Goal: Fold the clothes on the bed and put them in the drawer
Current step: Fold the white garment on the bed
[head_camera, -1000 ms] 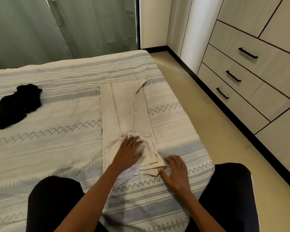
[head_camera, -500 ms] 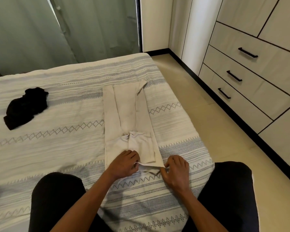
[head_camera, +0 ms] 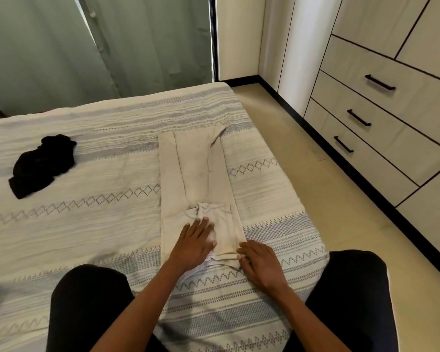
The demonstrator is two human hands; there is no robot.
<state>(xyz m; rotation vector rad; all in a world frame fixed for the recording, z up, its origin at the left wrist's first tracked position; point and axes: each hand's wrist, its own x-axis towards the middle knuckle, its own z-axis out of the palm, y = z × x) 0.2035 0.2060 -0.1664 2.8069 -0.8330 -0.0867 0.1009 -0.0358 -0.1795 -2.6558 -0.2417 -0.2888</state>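
A beige garment lies lengthwise on the patterned bed, folded into a long narrow strip. My left hand presses flat on its near end with straight fingers. My right hand rests at the garment's near right corner, fingers bent at the hem; whether it pinches the cloth is unclear. A crumpled black garment sits on the bed's left side. The drawers with black handles stand in the wardrobe on the right, all closed.
A strip of beige floor runs between the bed's right edge and the wardrobe. Green curtains hang behind the bed. My knees in black trousers rest on the bed's near edge.
My left hand moved forward from the garment's near hem and now lies flat on the cloth. My right hand stays at the near right corner.
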